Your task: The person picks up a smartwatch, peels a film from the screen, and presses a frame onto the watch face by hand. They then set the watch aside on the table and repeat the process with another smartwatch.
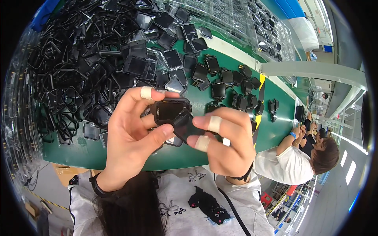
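Between the thumb and fingers of my left hand (132,133) is a black square smartwatch case (170,110), its dark glossy face turned up. My right hand (228,137), with tape round two fingers, pinches a thin dark square piece (187,126) that looks like a screen cover. This piece is tilted, and its upper corner overlaps the lower right of the watch case; whether they touch I cannot tell. Tape also wraps a finger of my left hand. Below the held parts, another shiny square piece (174,141) shows partly, mostly hidden by my hands.
A large heap of black frames (78,59) and watch parts covers the table's left. Assembled watch cases (219,91) lie in a cluster to the right on the green mat (169,160). Clear plastic trays (220,19) stand at the back. Co-workers (291,161) sit farther right.
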Available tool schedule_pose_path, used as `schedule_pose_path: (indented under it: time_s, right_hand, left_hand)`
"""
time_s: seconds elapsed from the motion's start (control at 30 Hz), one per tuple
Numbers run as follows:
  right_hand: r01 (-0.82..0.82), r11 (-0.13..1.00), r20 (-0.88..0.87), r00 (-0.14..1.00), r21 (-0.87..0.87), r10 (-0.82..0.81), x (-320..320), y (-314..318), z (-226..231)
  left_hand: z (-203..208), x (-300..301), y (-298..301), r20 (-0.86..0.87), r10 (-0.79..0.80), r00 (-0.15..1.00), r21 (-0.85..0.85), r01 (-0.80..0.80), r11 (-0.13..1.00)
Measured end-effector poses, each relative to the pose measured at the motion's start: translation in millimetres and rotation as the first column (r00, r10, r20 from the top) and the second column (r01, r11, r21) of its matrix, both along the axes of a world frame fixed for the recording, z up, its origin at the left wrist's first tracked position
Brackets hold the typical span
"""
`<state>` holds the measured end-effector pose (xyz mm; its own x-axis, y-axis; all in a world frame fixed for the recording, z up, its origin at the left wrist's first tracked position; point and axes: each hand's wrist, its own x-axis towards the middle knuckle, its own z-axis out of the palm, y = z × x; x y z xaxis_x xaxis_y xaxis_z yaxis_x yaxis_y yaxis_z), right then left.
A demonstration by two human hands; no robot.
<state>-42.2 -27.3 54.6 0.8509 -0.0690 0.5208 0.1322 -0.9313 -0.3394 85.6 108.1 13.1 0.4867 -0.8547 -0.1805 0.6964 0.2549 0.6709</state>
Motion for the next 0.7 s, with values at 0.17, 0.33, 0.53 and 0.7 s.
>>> schedule_pose_path:
  time_s: [0.17,0.33,0.53,0.7]
  right_hand:
    - [0.121,0.983,-0.025,0.992,-0.138,-0.126,-1.2,14.3,-6.0]
    - [0.065,0.998,0.035,0.997,0.001,-0.065,-7.1,8.6,-2.9]
    - [0.206,0.707,-0.171,0.978,0.677,-0.121,-4.4,0.6,-2.8]
    - [0.244,0.702,-0.241,0.965,0.669,-0.106,-2.8,-1.6,1.1]
  left_hand:
    - [-4.7,-0.3,-0.1,0.070,-0.011,0.997,-0.055,0.014,0.998]
    - [-5.5,-3.3,-3.6,-0.042,-0.034,0.999,-0.063,0.031,0.998]
    - [-7.7,-13.8,-7.3,0.101,-0.078,0.992,-0.100,0.088,0.991]
    - [-3.4,-15.0,-7.1,0.126,-0.114,0.985,-0.095,0.127,0.987]
